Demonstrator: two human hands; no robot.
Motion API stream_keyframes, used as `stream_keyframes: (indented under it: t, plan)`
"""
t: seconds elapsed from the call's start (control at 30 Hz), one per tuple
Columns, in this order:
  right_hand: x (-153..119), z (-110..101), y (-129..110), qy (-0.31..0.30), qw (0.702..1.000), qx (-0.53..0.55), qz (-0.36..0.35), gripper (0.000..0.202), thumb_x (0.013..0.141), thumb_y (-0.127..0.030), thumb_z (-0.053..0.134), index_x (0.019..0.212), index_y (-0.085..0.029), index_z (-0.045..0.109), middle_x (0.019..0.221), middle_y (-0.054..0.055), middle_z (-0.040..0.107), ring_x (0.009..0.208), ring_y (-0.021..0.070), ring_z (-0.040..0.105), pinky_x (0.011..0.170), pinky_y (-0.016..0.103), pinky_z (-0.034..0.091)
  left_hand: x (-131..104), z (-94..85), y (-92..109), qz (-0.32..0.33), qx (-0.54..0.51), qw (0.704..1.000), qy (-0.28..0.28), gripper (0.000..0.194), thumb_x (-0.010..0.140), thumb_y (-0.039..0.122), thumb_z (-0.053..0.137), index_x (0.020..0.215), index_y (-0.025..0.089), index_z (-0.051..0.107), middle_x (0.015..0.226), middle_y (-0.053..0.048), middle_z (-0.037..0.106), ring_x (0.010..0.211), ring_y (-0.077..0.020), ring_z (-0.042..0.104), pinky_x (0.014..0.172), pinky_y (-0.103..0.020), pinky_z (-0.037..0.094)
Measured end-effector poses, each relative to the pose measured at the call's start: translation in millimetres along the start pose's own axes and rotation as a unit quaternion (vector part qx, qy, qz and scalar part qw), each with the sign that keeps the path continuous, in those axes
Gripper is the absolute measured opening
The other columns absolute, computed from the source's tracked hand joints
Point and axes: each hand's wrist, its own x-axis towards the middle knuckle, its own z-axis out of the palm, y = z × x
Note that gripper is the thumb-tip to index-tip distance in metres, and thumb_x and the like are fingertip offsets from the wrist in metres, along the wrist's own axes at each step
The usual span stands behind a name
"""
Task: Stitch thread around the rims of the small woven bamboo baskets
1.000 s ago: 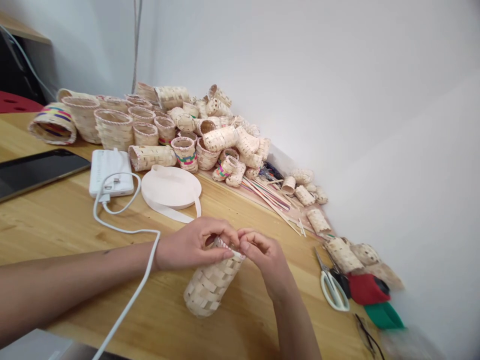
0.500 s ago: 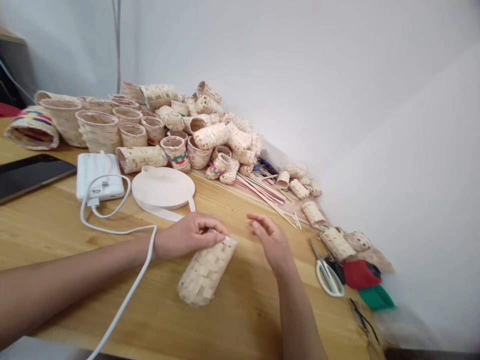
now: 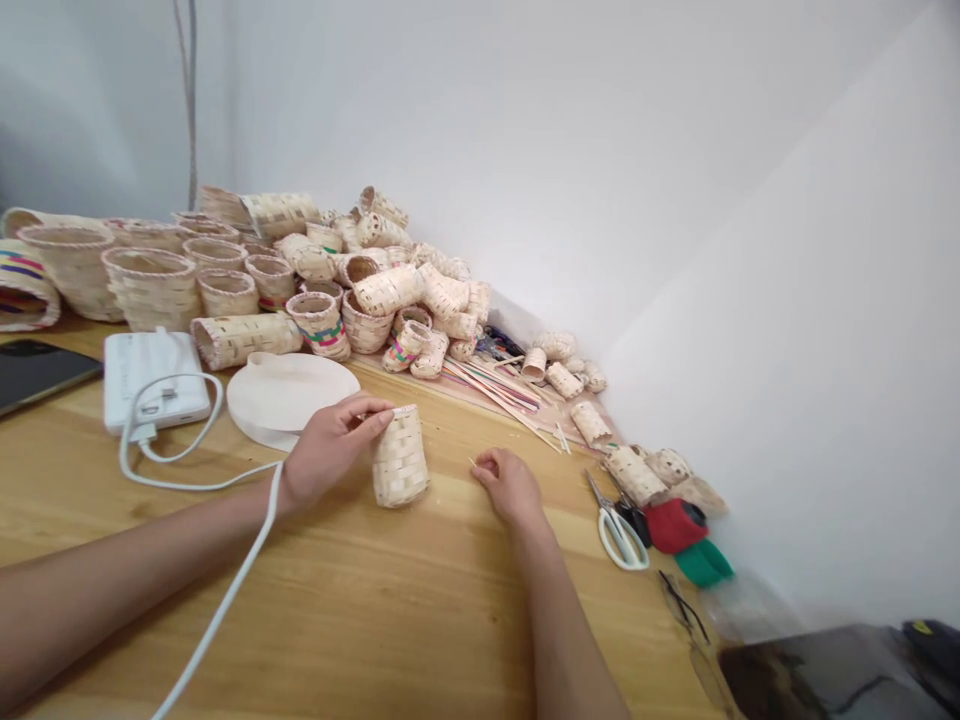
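Note:
A small woven basket [image 3: 401, 460] of pale strips stands nearly upright over the wooden table, its closed woven end down. At its upper left rim, my left hand [image 3: 337, 445] pinches it between thumb and fingers. To the right of the basket and apart from it, my right hand [image 3: 510, 485] is closed, thumb against fingers. A short thin pale sliver [image 3: 472, 462] sticks out from those fingertips; the rest of it is hidden. Just behind my left hand lies a flat roll of white ribbon [image 3: 292, 390].
Many woven baskets [image 3: 150, 285] are piled along the wall. Scissors [image 3: 621, 535], a red roll [image 3: 675, 525], a green roll [image 3: 703, 563] and glasses [image 3: 682, 605] lie right. Thin strips [image 3: 499, 385] lie behind. A white cable [image 3: 247, 570] from a power bank [image 3: 154, 380] crosses my left forearm.
The basket has swung from tilted to nearly upright, still in my left hand. My right hand has gone from spread fingers to a pinch with a thin sliver. The view has shifted right.

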Motion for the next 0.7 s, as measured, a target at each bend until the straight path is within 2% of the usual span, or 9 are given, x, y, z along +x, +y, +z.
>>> stream_keyframes:
  t: [0.13,0.23,0.3,0.37,0.47,0.53,0.6,0.7]
  plan:
    - [-2.9,13.7,-12.5,0.017,0.999,-0.042,0.015,0.012,0.089,-0.020,0.054,0.084,-0.017,0.065,0.091,0.006,0.067,0.091,0.0180,0.059,0.076,0.029,0.043,5.8,1.2,-0.4,0.140,0.131,0.981,0.001,0.032,0.083,0.045,0.049,0.092,0.020,0.067,0.089,-0.005,0.065,0.084,-0.0207,0.058,0.076,-0.030,0.043]
    - [-4.2,18.1,-15.3,0.019,0.998,-0.061,0.017,0.015,0.092,-0.027,0.055,0.091,-0.014,0.063,0.096,0.004,0.065,0.094,0.0188,0.060,0.084,0.037,0.046,16.6,4.9,0.6,0.245,0.210,0.947,-0.016,0.030,0.087,0.043,0.047,0.092,0.021,0.067,0.091,-0.006,0.066,0.086,-0.0222,0.059,0.077,-0.032,0.042]
    - [-4.6,18.2,-14.2,0.021,0.998,-0.064,0.016,0.016,0.093,-0.028,0.054,0.095,-0.014,0.062,0.099,0.004,0.064,0.096,0.0189,0.060,0.085,0.039,0.047,25.5,9.3,3.1,0.323,0.272,0.906,-0.024,0.030,0.089,0.041,0.045,0.091,0.021,0.067,0.093,-0.007,0.068,0.088,-0.0238,0.059,0.079,-0.035,0.041]
    - [-4.4,16.8,-11.8,0.025,0.997,-0.063,0.021,0.016,0.095,-0.024,0.049,0.098,-0.015,0.061,0.099,0.005,0.066,0.095,0.0186,0.061,0.083,0.035,0.047,34.1,16.4,4.6,0.385,0.345,0.855,-0.032,0.031,0.092,0.037,0.041,0.091,0.020,0.067,0.095,-0.007,0.068,0.091,-0.0251,0.058,0.082,-0.038,0.037]
    - [-2.8,13.7,-7.5,0.028,0.997,-0.058,0.032,0.016,0.095,-0.021,0.046,0.101,-0.019,0.060,0.096,0.005,0.069,0.090,0.0183,0.063,0.074,0.028,0.044,42.8,32.9,1.0,0.434,0.454,0.776,-0.062,0.032,0.095,0.027,0.035,0.092,0.019,0.066,0.092,-0.007,0.068,0.091,-0.0262,0.057,0.086,-0.043,0.033]
    - [-1.4,12.3,-5.2,0.026,0.998,-0.055,0.032,0.014,0.094,-0.023,0.047,0.100,-0.022,0.060,0.095,0.003,0.070,0.088,0.0178,0.063,0.071,0.026,0.042,44.4,46.4,-4.3,0.451,0.486,0.744,-0.079,0.033,0.095,0.022,0.033,0.095,0.018,0.066,0.091,-0.008,0.067,0.092,-0.0268,0.055,0.087,-0.044,0.033]
    - [-0.4,12.3,-3.8,0.025,0.998,-0.053,0.028,0.014,0.093,-0.024,0.048,0.097,-0.024,0.061,0.095,0.002,0.070,0.088,0.0174,0.063,0.070,0.025,0.041,42.7,58.9,-9.6,0.464,0.473,0.743,-0.095,0.031,0.094,0.020,0.034,0.097,0.018,0.065,0.093,-0.009,0.067,0.095,-0.0274,0.054,0.089,-0.044,0.034]
    - [-0.2,14.1,-3.8,0.027,0.998,-0.049,0.018,0.014,0.092,-0.026,0.049,0.098,-0.025,0.063,0.095,0.002,0.070,0.088,0.0174,0.063,0.070,0.025,0.042,37.0,69.0,-14.6,0.459,0.434,0.764,-0.130,0.030,0.090,0.018,0.036,0.098,0.019,0.065,0.095,-0.009,0.066,0.099,-0.0274,0.054,0.094,-0.046,0.033]
